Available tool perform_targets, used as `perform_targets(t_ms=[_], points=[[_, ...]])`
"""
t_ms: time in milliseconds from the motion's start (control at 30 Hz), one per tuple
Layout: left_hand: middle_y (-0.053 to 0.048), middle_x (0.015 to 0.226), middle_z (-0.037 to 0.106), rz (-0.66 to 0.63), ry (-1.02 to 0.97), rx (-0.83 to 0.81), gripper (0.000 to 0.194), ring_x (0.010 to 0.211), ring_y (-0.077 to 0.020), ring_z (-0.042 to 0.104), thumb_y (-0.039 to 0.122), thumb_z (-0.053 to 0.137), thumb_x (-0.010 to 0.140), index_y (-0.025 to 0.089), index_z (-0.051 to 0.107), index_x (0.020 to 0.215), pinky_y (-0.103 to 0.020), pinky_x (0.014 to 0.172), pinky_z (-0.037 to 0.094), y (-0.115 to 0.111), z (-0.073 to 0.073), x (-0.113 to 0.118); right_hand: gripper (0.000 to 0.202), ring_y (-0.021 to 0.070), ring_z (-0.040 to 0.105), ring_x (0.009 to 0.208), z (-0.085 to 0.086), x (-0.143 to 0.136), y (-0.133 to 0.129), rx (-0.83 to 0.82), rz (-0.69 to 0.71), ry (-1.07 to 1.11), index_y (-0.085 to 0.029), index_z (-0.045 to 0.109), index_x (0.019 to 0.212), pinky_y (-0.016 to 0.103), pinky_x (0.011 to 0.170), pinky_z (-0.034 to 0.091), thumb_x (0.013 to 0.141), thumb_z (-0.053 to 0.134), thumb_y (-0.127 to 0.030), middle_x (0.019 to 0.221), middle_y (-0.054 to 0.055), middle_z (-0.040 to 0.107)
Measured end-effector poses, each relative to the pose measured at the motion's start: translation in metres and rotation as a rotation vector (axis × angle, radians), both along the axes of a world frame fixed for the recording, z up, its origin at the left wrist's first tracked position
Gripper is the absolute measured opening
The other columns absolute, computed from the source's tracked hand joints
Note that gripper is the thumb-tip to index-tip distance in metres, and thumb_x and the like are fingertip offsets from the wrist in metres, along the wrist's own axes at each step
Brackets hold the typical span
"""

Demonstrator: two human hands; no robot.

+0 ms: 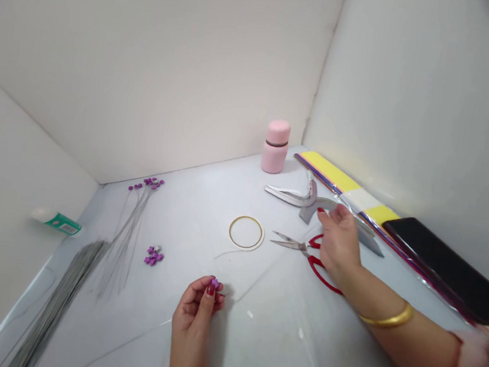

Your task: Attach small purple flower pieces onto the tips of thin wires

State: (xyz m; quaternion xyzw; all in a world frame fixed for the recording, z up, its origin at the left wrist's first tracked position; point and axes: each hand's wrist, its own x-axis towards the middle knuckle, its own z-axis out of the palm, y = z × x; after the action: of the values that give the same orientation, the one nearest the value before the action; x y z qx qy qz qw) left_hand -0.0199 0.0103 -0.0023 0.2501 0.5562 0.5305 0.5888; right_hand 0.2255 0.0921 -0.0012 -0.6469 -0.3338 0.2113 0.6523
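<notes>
My left hand (196,313) is closed at the near middle of the table, pinching a small purple flower-shaped piece (214,283) between thumb and fingertips. A thin wire (129,341) runs from this hand toward the lower left. My right hand (341,242) hovers around the red-handled scissors (293,244), its fingers curled together; what they hold, if anything, is hard to make out. From near the left hand a faint line (257,282) stretches up toward the right fingers. Several more purple pieces (154,257) lie in a cluster left of centre.
Wire stems with purple tips (137,212) and a grey wire bundle (64,292) lie left. A green-and-white tube (63,223) is beyond. A tape ring (246,233), pliers-like tool (289,197), pink jar (275,149), coloured sheets (328,170) and black phone (447,268) also lie about.
</notes>
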Motion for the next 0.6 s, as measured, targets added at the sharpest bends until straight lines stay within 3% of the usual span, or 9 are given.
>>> perform_targets(t_ms=[100, 167, 233, 333, 467, 600], points=[[0.0, 0.075, 0.068, 0.01, 0.012, 0.004, 0.017, 0.064, -0.0097, 0.059, 0.027, 0.066, 0.073, 0.018, 0.063, 0.086, -0.022, 0.066, 0.047, -0.001, 0.003, 0.001, 0.04, 0.0241, 0.015, 0.128, 0.007, -0.013, -0.02, 0.053, 0.154, -0.279, -0.026, 0.035, 0.122, 0.045, 0.102, 0.018, 0.085, 0.049, -0.024, 0.138, 0.007, 0.019], [0.0, 0.076, 0.067, 0.006, 0.014, -0.003, 0.015, 0.064, -0.009, 0.059, 0.027, 0.064, 0.074, 0.019, 0.063, 0.087, -0.022, 0.067, 0.047, -0.001, 0.003, 0.001, 0.029, 0.023, 0.028, 0.122, 0.017, -0.027, -0.031, 0.073, 0.423, -0.472, -0.024, 0.047, 0.112, 0.042, 0.101, 0.022, 0.083, 0.052, -0.023, 0.129, 0.008, 0.035], [0.0, 0.078, 0.067, -0.007, 0.001, -0.002, 0.015, 0.065, -0.0086, 0.059, 0.027, 0.063, 0.076, 0.019, 0.062, 0.088, -0.022, 0.068, 0.046, -0.002, 0.001, -0.001, 0.018, 0.0198, 0.048, 0.103, 0.024, -0.04, -0.04, 0.067, 0.783, -0.648, -0.024, 0.058, 0.096, 0.034, 0.091, 0.035, 0.079, 0.059, -0.023, 0.105, 0.005, 0.054], [0.0, 0.079, 0.067, -0.025, -0.006, 0.016, 0.015, 0.066, -0.0086, 0.059, 0.028, 0.061, 0.077, 0.02, 0.061, 0.09, -0.021, 0.068, 0.046, -0.001, -0.004, -0.004, 0.019, 0.0174, 0.054, 0.083, 0.023, -0.054, -0.045, 0.035, 1.142, -0.849, -0.022, 0.061, 0.089, 0.029, 0.077, 0.042, 0.071, 0.068, -0.025, 0.086, 0.003, 0.059], [0.0, 0.077, 0.066, -0.054, 0.013, 0.035, 0.015, 0.065, -0.0091, 0.058, 0.028, 0.061, 0.077, 0.019, 0.061, 0.09, -0.021, 0.067, 0.046, 0.0, -0.006, -0.006, 0.007, 0.018, 0.049, 0.077, 0.005, -0.06, -0.044, -0.013, 1.21, -1.026, -0.017, 0.058, 0.081, 0.03, 0.07, 0.038, 0.084, 0.053, -0.021, 0.082, 0.006, 0.056], [0.001, 0.077, 0.065, -0.05, 0.012, 0.007, 0.015, 0.065, -0.0086, 0.057, 0.029, 0.061, 0.078, 0.02, 0.061, 0.089, -0.021, 0.067, 0.045, 0.0, -0.003, -0.004, 0.024, 0.0184, 0.047, 0.074, -0.009, -0.06, -0.045, 0.002, 1.223, -1.138, -0.017, 0.057, 0.077, 0.032, 0.069, 0.035, 0.09, 0.036, -0.017, 0.075, 0.006, 0.055]])
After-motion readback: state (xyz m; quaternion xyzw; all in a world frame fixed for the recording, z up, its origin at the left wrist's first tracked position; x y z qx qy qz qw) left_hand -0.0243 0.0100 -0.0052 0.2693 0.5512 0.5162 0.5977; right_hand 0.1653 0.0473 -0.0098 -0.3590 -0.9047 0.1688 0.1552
